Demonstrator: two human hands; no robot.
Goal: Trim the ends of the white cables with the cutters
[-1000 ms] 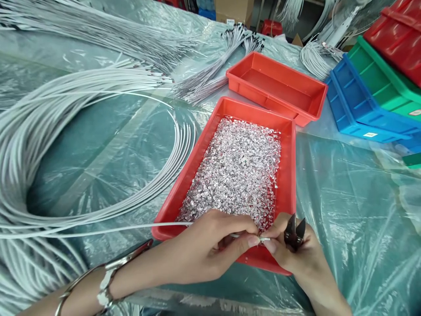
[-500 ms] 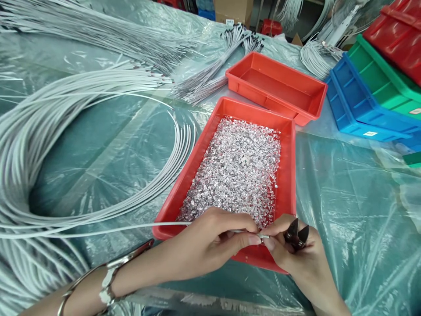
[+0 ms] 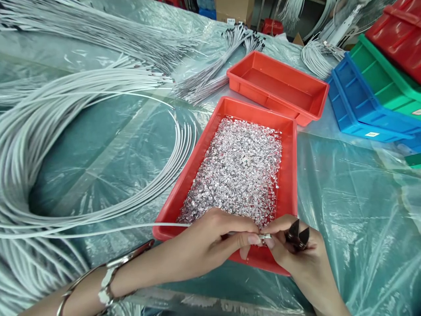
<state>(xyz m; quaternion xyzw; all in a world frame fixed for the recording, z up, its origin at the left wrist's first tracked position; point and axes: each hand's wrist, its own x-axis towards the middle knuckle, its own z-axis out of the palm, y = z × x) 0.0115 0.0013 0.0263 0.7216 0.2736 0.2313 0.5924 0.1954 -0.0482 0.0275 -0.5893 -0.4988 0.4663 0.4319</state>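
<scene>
A white cable (image 3: 141, 225) runs in from the left and passes into my left hand (image 3: 226, 239), whose thumb and forefinger pinch it close to its end. My right hand (image 3: 292, 245) meets it there, thumb and forefinger closed on the pale cable tip (image 3: 265, 236). Dark-jawed cutters (image 3: 297, 235) are tucked in my right palm, jaws pointing up and parted; their handles are hidden. Both hands are over the near edge of a red tray (image 3: 291, 175) holding a layer of small silvery foil scraps (image 3: 237, 171).
Coiled white cables (image 3: 19, 153) spread across the left of the plastic-covered table. Thin wire bundles (image 3: 210, 70) lie at the back, beside a second red tray (image 3: 279, 83). Stacked blue bins (image 3: 365, 105), a green bin (image 3: 388, 74) and a red bin (image 3: 397, 35) stand at right.
The fingers of both hands have shifted slightly at the cable tip, and more of its pale end shows between them. The cutters stay in my right palm.
</scene>
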